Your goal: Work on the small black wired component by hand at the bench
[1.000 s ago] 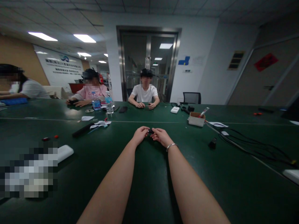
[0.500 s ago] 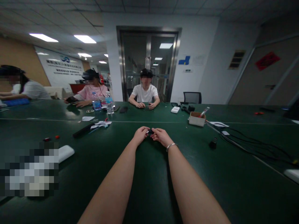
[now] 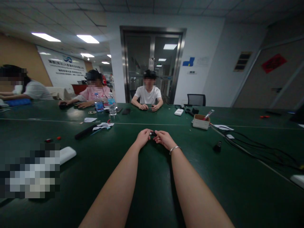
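Note:
Both arms reach out over the green table (image 3: 152,190). Between my hands is a small dark object (image 3: 152,134) with a shiny silver end; it is too small to name. My left hand (image 3: 143,138) closes on its left, silver end. With thumb and fingers pinched, my right hand (image 3: 163,139) grips its right end, and a silver bangle (image 3: 174,149) circles that wrist. The fingers hide much of the object.
Right of my hands stand a small box (image 3: 200,122) with items inside, a black clip-like item (image 3: 217,146) and black cables (image 3: 251,142). Leftward lie a long black object (image 3: 85,131), paper scraps (image 3: 103,126) and a white device (image 3: 67,155). Bottles (image 3: 111,104) stand farther back; people sit around.
My hands keep the same hold on the small dark object. The view shifts slightly. At the far left, the co-worker in pink has moved a hand with a dark item down to the table.

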Action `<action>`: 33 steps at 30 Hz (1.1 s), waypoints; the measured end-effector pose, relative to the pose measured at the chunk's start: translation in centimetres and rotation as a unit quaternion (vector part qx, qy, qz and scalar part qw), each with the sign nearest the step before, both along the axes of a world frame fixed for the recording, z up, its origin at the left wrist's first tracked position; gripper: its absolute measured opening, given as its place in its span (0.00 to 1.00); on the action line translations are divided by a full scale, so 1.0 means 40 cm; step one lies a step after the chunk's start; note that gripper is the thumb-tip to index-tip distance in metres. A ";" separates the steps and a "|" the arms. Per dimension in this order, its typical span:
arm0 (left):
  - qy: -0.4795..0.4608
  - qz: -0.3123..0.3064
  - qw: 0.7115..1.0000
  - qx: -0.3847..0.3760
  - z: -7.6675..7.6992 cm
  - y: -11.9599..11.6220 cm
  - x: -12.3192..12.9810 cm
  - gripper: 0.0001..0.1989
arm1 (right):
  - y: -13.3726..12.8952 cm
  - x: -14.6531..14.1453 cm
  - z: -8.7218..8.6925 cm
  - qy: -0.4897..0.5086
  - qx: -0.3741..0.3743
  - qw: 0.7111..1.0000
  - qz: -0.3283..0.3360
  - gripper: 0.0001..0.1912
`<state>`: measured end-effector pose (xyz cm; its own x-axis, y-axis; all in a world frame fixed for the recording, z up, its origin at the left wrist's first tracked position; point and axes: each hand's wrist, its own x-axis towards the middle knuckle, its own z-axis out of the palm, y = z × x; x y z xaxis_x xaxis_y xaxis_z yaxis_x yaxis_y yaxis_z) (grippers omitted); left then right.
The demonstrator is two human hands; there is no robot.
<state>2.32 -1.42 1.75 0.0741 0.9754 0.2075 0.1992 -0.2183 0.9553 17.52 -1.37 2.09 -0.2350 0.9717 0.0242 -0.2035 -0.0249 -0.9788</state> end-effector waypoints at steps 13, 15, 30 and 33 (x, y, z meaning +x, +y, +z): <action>-0.011 0.001 1.000 -0.017 -0.003 0.002 0.002 0.15 | -0.002 -0.002 0.003 -0.001 -0.007 1.000 -0.001 0.09; -0.006 -0.005 1.000 -0.011 -0.005 0.003 0.001 0.15 | -0.003 -0.002 0.004 -0.001 -0.007 1.000 0.000 0.09; 0.010 0.008 1.000 -0.003 -0.015 0.012 -0.001 0.16 | -0.004 -0.001 0.003 0.001 0.000 1.000 -0.002 0.10; 0.012 0.010 1.000 0.001 -0.012 0.009 -0.001 0.14 | -0.004 -0.001 0.002 0.002 0.002 1.000 -0.001 0.11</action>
<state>2.28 -1.07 1.29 0.0587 0.9763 0.2085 0.2270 -0.2165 0.9495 17.49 -1.52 2.17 -0.2335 0.9719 0.0287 -0.2076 -0.0211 -0.9780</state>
